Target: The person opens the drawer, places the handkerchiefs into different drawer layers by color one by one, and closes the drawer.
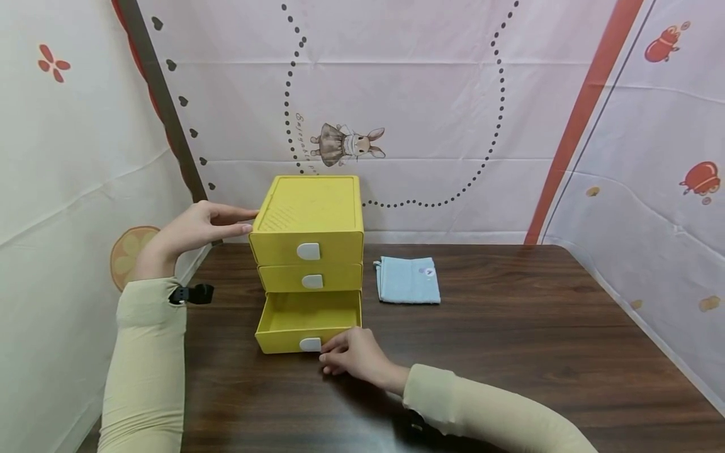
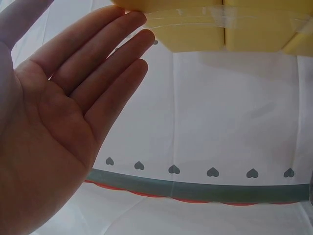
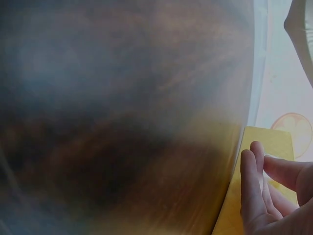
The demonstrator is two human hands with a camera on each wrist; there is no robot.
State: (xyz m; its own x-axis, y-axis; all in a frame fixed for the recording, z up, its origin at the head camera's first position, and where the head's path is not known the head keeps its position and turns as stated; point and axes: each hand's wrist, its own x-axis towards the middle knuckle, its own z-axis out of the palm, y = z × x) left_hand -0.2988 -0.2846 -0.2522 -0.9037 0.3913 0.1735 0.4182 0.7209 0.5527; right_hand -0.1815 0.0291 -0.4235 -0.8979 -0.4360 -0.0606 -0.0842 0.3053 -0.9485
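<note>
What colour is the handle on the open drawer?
The handle is white, seen best in the head view.

A curtained-off workspace is suggested: a wood-grain worktop (image 1: 538,327) is enclosed left, far and right by printed hangings (image 1: 430,113); the kind of room cannot be told.

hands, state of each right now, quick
Left hand: open, touching the box.
Right hand: closed, pinching the tab of the bottom drawer.

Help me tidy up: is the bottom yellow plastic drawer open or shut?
Open: the bottom drawer, its inside showing, juts out beyond the yellow plastic middle drawer.
</note>
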